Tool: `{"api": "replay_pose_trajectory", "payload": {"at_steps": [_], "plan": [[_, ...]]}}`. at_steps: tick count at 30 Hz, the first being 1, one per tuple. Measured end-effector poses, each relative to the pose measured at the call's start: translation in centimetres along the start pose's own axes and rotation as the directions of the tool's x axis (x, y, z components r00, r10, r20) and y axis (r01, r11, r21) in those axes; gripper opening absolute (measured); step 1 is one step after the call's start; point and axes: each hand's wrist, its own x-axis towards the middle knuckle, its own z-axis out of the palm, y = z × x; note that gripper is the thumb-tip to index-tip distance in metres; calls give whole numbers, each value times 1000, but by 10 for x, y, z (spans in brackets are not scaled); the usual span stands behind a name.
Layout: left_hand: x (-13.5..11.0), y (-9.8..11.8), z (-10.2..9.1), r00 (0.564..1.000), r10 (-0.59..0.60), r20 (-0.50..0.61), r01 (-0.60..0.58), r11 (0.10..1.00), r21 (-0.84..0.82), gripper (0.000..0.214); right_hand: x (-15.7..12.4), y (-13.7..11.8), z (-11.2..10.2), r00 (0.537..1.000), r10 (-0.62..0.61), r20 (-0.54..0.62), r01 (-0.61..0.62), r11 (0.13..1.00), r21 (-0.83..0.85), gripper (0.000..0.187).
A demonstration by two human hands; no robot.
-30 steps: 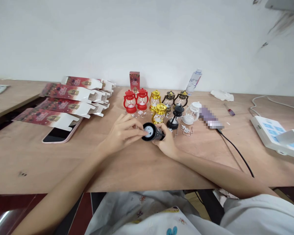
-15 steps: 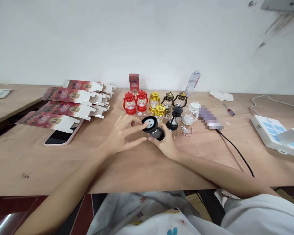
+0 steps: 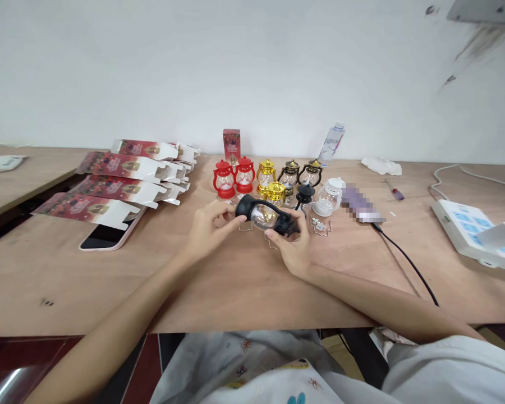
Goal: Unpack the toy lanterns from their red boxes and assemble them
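Observation:
Between my two hands a small black lantern (image 3: 264,215) with a clear globe lies on its side, raised off the table. My left hand (image 3: 212,227) closes on its base, thumb and fingers at the rim. Its top end is gripped by my right hand (image 3: 293,242), partly covering the cap. Just beyond stand two red lanterns (image 3: 224,180), gold lanterns (image 3: 266,174), two dark bronze-toned ones (image 3: 310,171), another black lantern (image 3: 306,194) and a white lantern (image 3: 329,197). Bent wire pieces (image 3: 320,226) lie near my right hand.
Flattened printed boxes (image 3: 109,188) are spread at the left over a phone (image 3: 105,235). A red box (image 3: 232,145) and a tilted bottle (image 3: 333,143) stand at the wall. Rightward are a screwdriver (image 3: 397,193), a power strip (image 3: 473,230) and a black cable (image 3: 408,261).
The black lantern has turned in my hands: its round underside faced me before, and now it lies sideways with the base toward the left. Both hands still hold it.

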Motion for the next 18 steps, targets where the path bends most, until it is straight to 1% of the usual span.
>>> {"api": "replay_pose_trajectory", "payload": {"at_steps": [1,2,4,6,8,11,14,15,16,17,18], "plan": [[0,0,2,995,-72,65,75,996,-44,31,0,0,0,1000,-10,-7,11,1000,17,44],[-1,0,4,980,-137,141,151,984,-97,35,-1,0,-1,1000,-20,-5,20,999,26,43],[-2,0,9,935,-213,285,279,935,-219,40,-1,2,-2,999,-27,33,27,999,24,44],[-4,0,15,904,-222,364,346,881,-322,43,-2,5,-2,996,-25,89,24,1000,16,47],[-6,2,18,899,-200,389,353,856,-376,43,-2,8,-1,990,-12,139,8,1000,26,53],[-7,6,19,897,-106,430,289,877,-385,41,-2,10,1,982,35,186,-43,998,39,55],[-7,5,17,882,5,472,167,931,-323,42,-1,9,3,986,56,155,-62,997,35,55],[-7,3,17,888,27,459,105,960,-259,43,-1,9,4,988,52,143,-58,998,38,55],[-7,0,17,899,44,436,28,987,-158,42,-1,9,3,989,48,140,-54,998,40,56],[-7,-3,18,908,67,414,-62,998,-24,40,-1,10,3,989,43,142,-49,998,43,56],[-7,-6,19,913,96,397,-156,980,123,37,-1,11,3,989,39,143,-45,998,43,56]]}}
